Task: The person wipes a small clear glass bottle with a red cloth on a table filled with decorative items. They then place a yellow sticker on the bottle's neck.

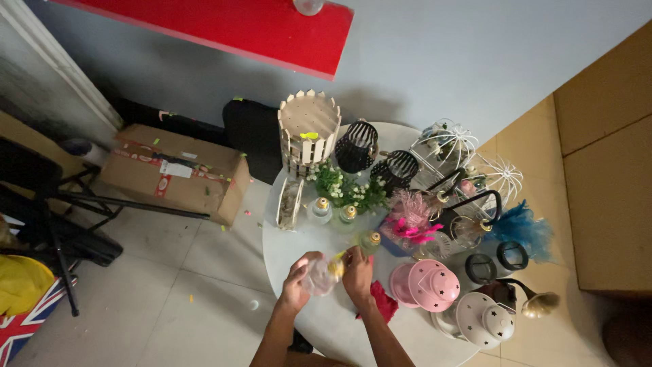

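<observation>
My left hand (297, 280) grips a small clear glass bottle (318, 277) above the round white table (305, 238). My right hand (358, 270) pinches the bottle's gold cap (335, 268). A red cloth (384, 302) lies on the table just right of my right wrist. Three similar clear bottles with gold caps (345, 216) stand a little farther back, in front of a bunch of small white flowers with green leaves (350, 189).
The table is crowded: a white picket-fence basket (309, 129), black wire baskets (356, 146), white wire cages (448, 144), pink (407, 221) and blue feathers (521, 228), pink (426, 284) and white lanterns (483, 319). A cardboard box (178, 173) and black stand legs (61, 224) sit on the floor at left.
</observation>
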